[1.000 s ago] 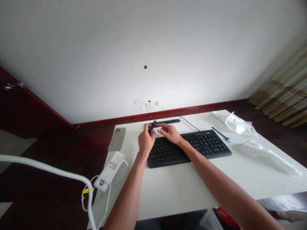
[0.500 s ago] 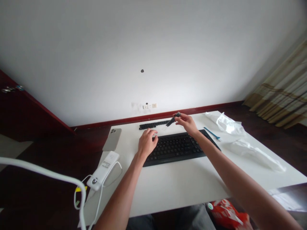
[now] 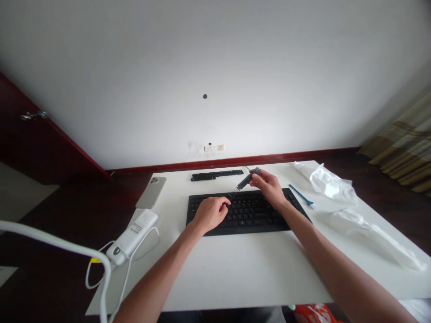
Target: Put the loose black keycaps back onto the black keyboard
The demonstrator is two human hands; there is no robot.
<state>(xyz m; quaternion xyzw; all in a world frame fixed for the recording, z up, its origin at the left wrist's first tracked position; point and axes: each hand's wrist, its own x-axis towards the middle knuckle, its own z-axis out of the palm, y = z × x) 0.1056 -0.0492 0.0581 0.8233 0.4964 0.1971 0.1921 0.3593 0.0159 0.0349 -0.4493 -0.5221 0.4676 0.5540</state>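
Note:
A black keyboard (image 3: pixel 249 226) lies on the white table, partly covered by both hands. My left hand (image 3: pixel 211 213) is over its left half, fingers bent, with a small gap between thumb and forefinger. Whether its fingertips touch the keys cannot be told. My right hand (image 3: pixel 269 186) is above the keyboard's back edge, its thumb and fingers closed on a dark grey keycap puller (image 3: pixel 247 180). The puller tilts down to the left, its thin wire end close to the left fingertips. Behind the keyboard lies a row of loose black keycaps (image 3: pixel 217 174).
A blue pry tool (image 3: pixel 301 194) lies right of the keyboard, with crumpled white wrapping (image 3: pixel 332 183) beyond. On the left are a phone (image 3: pixel 151 193) and a white power bank (image 3: pixel 136 235) with a cable. A white curved tube (image 3: pixel 54 240) crosses the lower left.
My left hand has come down over the keys, its thumb and forefinger closer together. The keycap puller has moved lower and nearer to the keyboard in my right hand. The view has shifted slightly.

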